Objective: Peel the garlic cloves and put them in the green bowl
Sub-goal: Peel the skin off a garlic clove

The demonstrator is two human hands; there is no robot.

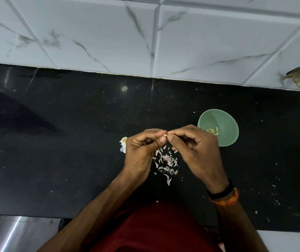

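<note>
Looks like we're partway through: the small round pale-green bowl [225, 124] on the black speckled stone counter [72, 142] already has a few peeled cloves [212, 131] in it, and a scatter of papery pinkish-white skins [165, 160] sits below the hands. The leftover whitish garlic bulb [123, 144] just beside the left hand [142, 146] suggests more to go. Both hands, left and right hand [192, 144], have their fingertips curled in tight, pinching one small pale clove [165, 135] between them, just left of the bowl.
</note>
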